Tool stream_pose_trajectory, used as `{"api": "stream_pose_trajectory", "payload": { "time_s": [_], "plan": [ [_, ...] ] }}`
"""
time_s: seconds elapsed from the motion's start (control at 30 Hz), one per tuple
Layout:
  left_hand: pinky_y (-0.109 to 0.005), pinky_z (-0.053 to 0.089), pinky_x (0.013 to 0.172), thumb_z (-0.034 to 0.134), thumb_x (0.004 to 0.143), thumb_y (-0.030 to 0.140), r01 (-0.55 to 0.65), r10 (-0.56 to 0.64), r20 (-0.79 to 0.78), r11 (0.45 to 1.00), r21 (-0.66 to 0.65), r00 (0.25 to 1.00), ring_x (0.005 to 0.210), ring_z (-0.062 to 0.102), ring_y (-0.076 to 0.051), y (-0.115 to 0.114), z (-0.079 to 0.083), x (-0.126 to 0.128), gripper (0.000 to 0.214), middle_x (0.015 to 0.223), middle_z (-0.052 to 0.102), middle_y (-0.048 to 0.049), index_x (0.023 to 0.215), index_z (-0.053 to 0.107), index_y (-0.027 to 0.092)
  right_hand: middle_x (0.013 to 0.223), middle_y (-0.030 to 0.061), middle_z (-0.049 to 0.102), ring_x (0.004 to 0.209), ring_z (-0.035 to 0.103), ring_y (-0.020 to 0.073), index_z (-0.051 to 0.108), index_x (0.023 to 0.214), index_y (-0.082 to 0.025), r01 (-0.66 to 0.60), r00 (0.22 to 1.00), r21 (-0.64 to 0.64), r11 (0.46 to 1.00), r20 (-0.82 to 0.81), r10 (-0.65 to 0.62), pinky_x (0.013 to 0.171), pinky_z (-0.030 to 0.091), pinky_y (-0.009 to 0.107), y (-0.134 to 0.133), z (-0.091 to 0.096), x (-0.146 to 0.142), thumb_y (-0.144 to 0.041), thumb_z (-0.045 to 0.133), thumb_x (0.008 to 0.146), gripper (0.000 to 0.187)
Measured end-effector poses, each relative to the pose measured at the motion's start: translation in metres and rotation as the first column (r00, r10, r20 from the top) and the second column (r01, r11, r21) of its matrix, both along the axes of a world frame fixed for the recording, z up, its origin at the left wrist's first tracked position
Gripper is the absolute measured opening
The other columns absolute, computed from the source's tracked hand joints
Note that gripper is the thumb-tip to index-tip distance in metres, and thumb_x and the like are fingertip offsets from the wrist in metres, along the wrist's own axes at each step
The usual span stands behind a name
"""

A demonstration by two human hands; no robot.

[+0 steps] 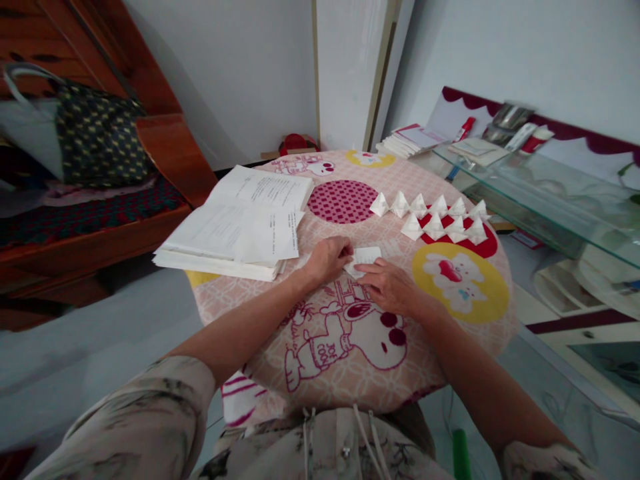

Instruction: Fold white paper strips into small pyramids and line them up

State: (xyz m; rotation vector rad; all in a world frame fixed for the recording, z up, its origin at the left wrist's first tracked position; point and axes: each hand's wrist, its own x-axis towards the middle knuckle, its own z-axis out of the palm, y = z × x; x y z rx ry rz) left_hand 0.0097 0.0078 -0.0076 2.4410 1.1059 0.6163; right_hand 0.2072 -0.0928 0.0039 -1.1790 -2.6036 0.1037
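Note:
A small piece of white paper (pixel 367 257) lies on a round pink cushion-like surface (pixel 350 347) printed with a cartoon dog. My left hand (pixel 327 259) has its fingers curled and pinches the paper's left edge. My right hand (pixel 387 285) presses its fingers down on the paper's lower right side. Several folded white paper triangles (pixel 435 217) stand in two rows just beyond, to the upper right of my hands.
A stack of printed paper sheets (pixel 240 227) lies at the left of the surface. A glass table (pixel 550 200) with books and small items stands at the right. A wooden bench (pixel 100 220) with a patterned bag (pixel 95 137) is at the left.

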Motion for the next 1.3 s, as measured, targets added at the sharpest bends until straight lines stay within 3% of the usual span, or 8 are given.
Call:
{"api": "stream_pose_trajectory", "payload": {
  "time_s": [0.17, 0.27, 0.43, 0.6, 0.93, 1.1, 1.17, 1.3],
  "plan": [
    [-0.032, 0.053, 0.085, 0.054, 0.096, 0.014, 0.263, -0.221, -0.208, 0.943, 0.204, 0.953, 0.093, 0.065, -0.021, -0.024, 0.010, -0.012, 0.020, 0.092, 0.071, -0.0094, 0.091, 0.073, 0.014, 0.119, 0.0133, 0.074, 0.097, 0.065, 0.0246, 0.075, 0.086, -0.017, -0.015, 1.000, 0.003, 1.000, 0.025, 0.015, 0.094, 0.049, 0.043, 0.004, 0.000, 0.000, -0.007, 0.059, 0.089, 0.019],
    [-0.033, 0.054, 0.086, 0.050, 0.101, 0.019, 0.333, -0.245, -0.322, 0.908, 0.254, 0.914, 0.092, 0.067, -0.021, -0.041, 0.013, -0.018, 0.025, 0.094, 0.072, -0.0102, 0.094, 0.073, 0.012, 0.118, 0.0133, 0.075, 0.097, 0.066, 0.0243, 0.074, 0.085, -0.018, -0.032, 0.999, 0.011, 0.999, 0.038, 0.031, 0.094, 0.049, 0.043, 0.006, 0.001, 0.000, -0.009, 0.058, 0.091, 0.019],
    [-0.033, 0.054, 0.101, 0.052, 0.102, 0.018, 0.345, -0.211, -0.383, 0.880, 0.325, 0.899, 0.109, 0.069, -0.021, -0.053, 0.004, -0.023, 0.021, 0.114, 0.073, -0.0118, 0.110, 0.070, 0.012, 0.122, 0.0137, 0.074, 0.101, 0.067, 0.0246, 0.077, 0.093, -0.017, -0.028, 0.999, 0.018, 0.999, 0.036, 0.027, 0.096, 0.049, 0.043, 0.006, -0.002, 0.000, -0.006, 0.059, 0.088, 0.021],
    [-0.035, 0.052, 0.107, 0.054, 0.103, 0.027, 0.323, -0.165, -0.391, 0.866, 0.382, 0.905, 0.120, 0.066, -0.024, -0.052, -0.002, -0.030, 0.025, 0.118, 0.073, -0.0134, 0.106, 0.073, 0.011, 0.129, 0.0144, 0.072, 0.110, 0.068, 0.0268, 0.078, 0.095, -0.017, -0.010, 1.000, 0.009, 1.000, 0.023, 0.010, 0.100, 0.049, 0.047, 0.004, -0.004, 0.001, -0.007, 0.058, 0.089, 0.023],
    [-0.035, 0.052, 0.102, 0.049, 0.104, 0.024, 0.171, -0.024, -0.450, 0.942, 0.288, 0.893, 0.115, 0.068, -0.024, -0.038, 0.005, -0.038, 0.027, 0.119, 0.073, -0.0136, 0.103, 0.073, 0.012, 0.127, 0.0117, 0.074, 0.107, 0.070, 0.0270, 0.079, 0.091, -0.018, 0.012, 1.000, 0.017, 1.000, 0.006, -0.012, 0.099, 0.050, 0.047, 0.003, -0.004, 0.001, -0.009, 0.060, 0.089, 0.021],
    [-0.034, 0.054, 0.086, 0.050, 0.102, 0.031, -0.093, 0.176, -0.485, 0.977, 0.190, 0.857, 0.101, 0.071, -0.025, -0.026, 0.013, -0.033, 0.029, 0.108, 0.075, -0.0146, 0.102, 0.073, 0.012, 0.126, 0.0124, 0.075, 0.107, 0.070, 0.0256, 0.079, 0.092, -0.019, 0.003, 1.000, 0.028, 1.000, -0.014, -0.003, 0.099, 0.050, 0.045, 0.005, -0.007, 0.002, -0.008, 0.061, 0.088, 0.021],
    [-0.033, 0.053, 0.083, 0.052, 0.101, 0.034, -0.191, 0.251, -0.449, 0.966, 0.176, 0.858, 0.097, 0.070, -0.025, -0.019, 0.017, -0.030, 0.031, 0.105, 0.075, -0.0147, 0.103, 0.073, 0.011, 0.125, 0.0130, 0.075, 0.107, 0.070, 0.0250, 0.079, 0.092, -0.019, -0.003, 1.000, 0.038, 0.999, -0.020, 0.004, 0.100, 0.049, 0.045, 0.005, -0.007, 0.002, -0.009, 0.060, 0.088, 0.021],
    [-0.030, 0.051, 0.084, 0.060, 0.095, 0.029, -0.232, 0.248, -0.250, 0.968, 0.093, 0.936, 0.093, 0.068, -0.021, -0.004, 0.017, -0.027, 0.020, 0.100, 0.075, -0.0098, 0.103, 0.073, 0.015, 0.126, 0.0133, 0.075, 0.107, 0.070, 0.0252, 0.078, 0.094, -0.019, 0.003, 0.999, 0.071, 0.997, -0.044, 0.000, 0.100, 0.050, 0.045, 0.004, -0.011, 0.003, -0.009, 0.060, 0.088, 0.022]
  ]
}}
